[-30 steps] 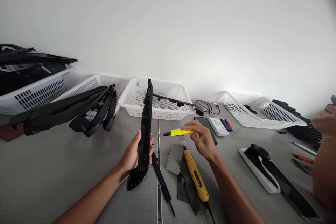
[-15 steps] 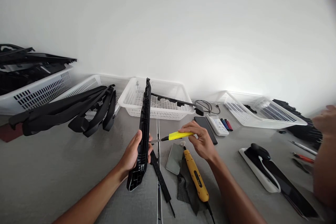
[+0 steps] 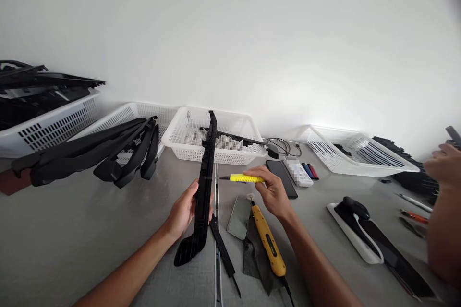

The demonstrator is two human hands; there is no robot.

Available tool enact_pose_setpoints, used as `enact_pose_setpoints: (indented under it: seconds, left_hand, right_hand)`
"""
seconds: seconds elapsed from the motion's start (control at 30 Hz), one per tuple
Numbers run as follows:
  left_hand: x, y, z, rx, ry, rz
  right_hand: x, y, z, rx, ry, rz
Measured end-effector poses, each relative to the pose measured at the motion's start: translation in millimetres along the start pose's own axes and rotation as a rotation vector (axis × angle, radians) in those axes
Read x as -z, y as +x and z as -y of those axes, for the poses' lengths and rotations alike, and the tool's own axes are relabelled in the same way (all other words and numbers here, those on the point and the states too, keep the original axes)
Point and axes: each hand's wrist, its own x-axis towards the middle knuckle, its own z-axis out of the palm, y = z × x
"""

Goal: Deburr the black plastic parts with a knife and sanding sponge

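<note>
My left hand (image 3: 184, 211) is closed around the lower part of a long black plastic trim piece (image 3: 206, 177), held upright and slightly tilted over the table. In my right hand (image 3: 272, 189) is a yellow utility knife (image 3: 247, 178), gripped near its rear end. Its blade points left at the trim piece's right edge; whether it touches is too blurred to tell. Below the hands lie a yellow corded power tool (image 3: 268, 242), a grey rectangular pad (image 3: 238, 217), a dark cloth (image 3: 255, 268) and a narrow black bar (image 3: 222, 247) with a thin tip.
A white basket (image 3: 212, 156) behind the trim holds another black strip. More black parts (image 3: 97, 148) lie over a basket at left. A phone (image 3: 283, 178), a cable (image 3: 284, 145) and a white basket (image 3: 363, 165) stand right. Another person's hand (image 3: 446, 165) shows at the right edge.
The trim piece has turned in my left hand, its top shifting right. My right hand and the knife have moved slightly up and left. The other person's hand has shifted left, showing a dark object.
</note>
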Motion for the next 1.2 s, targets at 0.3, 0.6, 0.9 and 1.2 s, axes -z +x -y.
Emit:
enact_pose_setpoints:
  seconds: [0.3, 0.6, 0.9, 1.2]
  left_hand:
    - [-2.6, -1.7, -1.1, -0.025, 0.029, 0.028]
    - [-2.5, -1.7, -0.2, -0.004, 0.036, 0.033]
    - [-1.7, -1.4, -0.6, -0.023, 0.055, 0.046]
    - [-4.1, -2.2, -1.7, -0.024, 0.038, 0.060]
  right_hand:
    - [-2.9, -0.4, -2.8, 0.000, -0.066, -0.076]
    - [-1.6, -0.4, -2.4, -0.004, -0.036, -0.031]
    - [-10.2, -2.3, -2.7, 0.009, -0.012, 0.024]
    - [-2.1, 0.4, -4.6, -0.001, -0.043, 0.047]
